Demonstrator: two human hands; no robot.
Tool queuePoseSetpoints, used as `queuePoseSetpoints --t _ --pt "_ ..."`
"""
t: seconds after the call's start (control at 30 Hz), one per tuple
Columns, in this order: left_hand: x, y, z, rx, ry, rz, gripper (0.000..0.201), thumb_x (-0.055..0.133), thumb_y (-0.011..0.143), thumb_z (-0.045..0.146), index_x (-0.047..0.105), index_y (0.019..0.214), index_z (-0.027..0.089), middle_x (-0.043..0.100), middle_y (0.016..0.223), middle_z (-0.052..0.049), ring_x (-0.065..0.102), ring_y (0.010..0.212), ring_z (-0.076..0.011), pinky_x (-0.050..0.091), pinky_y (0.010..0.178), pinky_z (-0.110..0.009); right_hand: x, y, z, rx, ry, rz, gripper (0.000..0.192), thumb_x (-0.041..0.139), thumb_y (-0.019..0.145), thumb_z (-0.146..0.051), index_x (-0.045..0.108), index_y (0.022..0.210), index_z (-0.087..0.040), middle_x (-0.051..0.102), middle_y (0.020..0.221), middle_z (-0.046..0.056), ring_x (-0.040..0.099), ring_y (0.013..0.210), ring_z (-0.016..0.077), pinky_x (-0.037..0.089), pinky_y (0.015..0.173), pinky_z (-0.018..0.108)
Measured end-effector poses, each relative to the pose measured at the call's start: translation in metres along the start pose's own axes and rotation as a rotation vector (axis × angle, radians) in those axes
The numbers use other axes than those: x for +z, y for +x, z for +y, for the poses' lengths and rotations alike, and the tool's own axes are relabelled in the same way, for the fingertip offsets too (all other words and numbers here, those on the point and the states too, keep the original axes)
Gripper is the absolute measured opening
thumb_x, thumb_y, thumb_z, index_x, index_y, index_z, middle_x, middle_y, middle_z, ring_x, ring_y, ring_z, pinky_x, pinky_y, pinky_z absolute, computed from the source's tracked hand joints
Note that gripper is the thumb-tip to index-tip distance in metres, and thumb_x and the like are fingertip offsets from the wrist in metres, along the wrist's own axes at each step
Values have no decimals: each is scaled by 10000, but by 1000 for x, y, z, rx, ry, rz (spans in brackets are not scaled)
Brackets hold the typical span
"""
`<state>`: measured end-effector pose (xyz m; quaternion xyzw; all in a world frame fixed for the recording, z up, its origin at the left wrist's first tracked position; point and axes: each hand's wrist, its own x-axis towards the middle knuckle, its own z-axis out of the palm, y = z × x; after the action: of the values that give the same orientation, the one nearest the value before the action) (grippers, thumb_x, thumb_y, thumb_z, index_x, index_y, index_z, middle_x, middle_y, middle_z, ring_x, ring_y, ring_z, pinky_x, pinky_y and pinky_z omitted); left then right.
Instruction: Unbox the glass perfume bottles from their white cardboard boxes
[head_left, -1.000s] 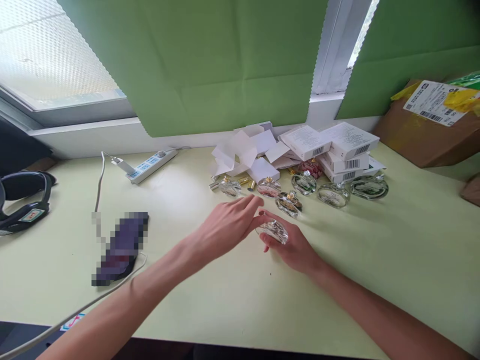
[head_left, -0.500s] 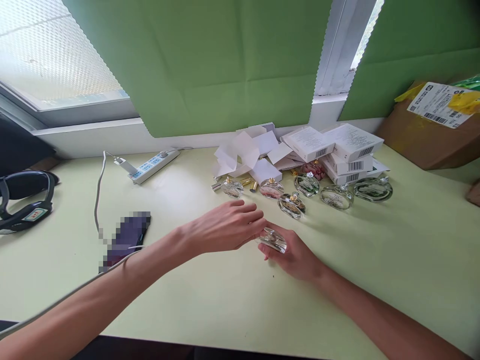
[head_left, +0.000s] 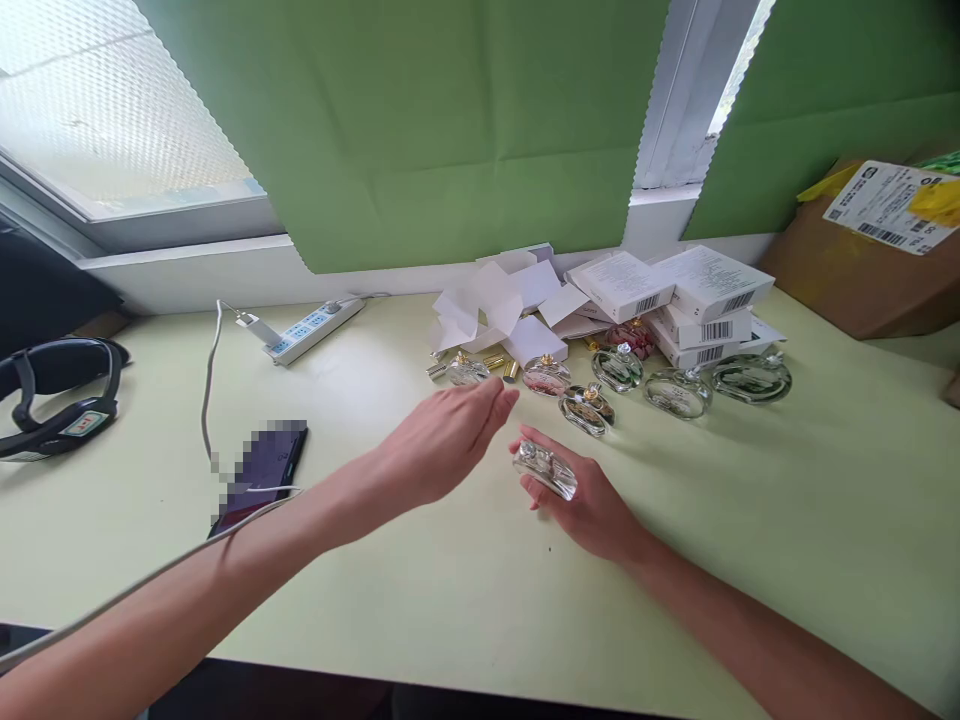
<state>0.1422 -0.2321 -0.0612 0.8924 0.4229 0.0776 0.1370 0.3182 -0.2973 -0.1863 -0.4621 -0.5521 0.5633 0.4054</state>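
One small clear glass perfume bottle (head_left: 545,469) lies cradled in my right hand (head_left: 585,500); my left hand (head_left: 442,440), open and empty, hovers at its ten o'clock, so I judge a cap must come next.

You're looking at open table (head_left: 787,520) to your right and in front of you. Ahead, a row of perfume bottles (head_left: 600,385) and stacked white boxes (head_left: 675,295) are blocking the way; a phone (head_left: 262,470) and cable (head_left: 206,400) are crowding the left.

Bright window daylight, wide-angle edge warp
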Motion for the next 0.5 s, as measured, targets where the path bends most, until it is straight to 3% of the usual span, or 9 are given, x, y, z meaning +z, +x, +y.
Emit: queuePoseSetpoints --t 0.07,0.17,0.27,0.33,0.5 --pt "-12 3 -14 -30 -40 62 340 271 1034 416 393 793 209 481 675 26 420 573 -122 333 576 -271 0 1 0 -2 62 13 566 597 915 -426 445 1453 -335 637 959 16 579 719 137 585 708 356" --pt "-12 2 -57 -179 -45 156 299 414 985 451 527 850 209 568 751 5 483 634 -135 359 603 -265 -1 2 1 -64 144 -2 552 639 889 -408 492 1417 -338 557 1209 51 586 807 132 616 750 363" --pt "11 -7 -108 -330 -39 203 250 534 917 430 641 847 215 624 810 -18 506 675 -154 384 637 -281 -2 4 3 -110 125 -9 538 660 873 -397 530 1389 -321 483 1235 63 603 820 125 623 748 354" --pt "32 -14 -134 -376 -63 278 224 553 896 395 690 916 219 646 866 -33 518 695 -162 406 671 -294 -1 7 4 -118 38 33 559 660 870 -411 517 1401 -312 525 1166 61 614 807 130 617 725 342" --pt "74 -15 -160 -415 -83 409 290 549 885 389 705 1040 201 655 927 -66 544 766 -187 438 757 -322 6 19 0 -182 -342 265 432 707 817 -420 643 1204 -239 635 1032 70 638 888 201 551 847 408"
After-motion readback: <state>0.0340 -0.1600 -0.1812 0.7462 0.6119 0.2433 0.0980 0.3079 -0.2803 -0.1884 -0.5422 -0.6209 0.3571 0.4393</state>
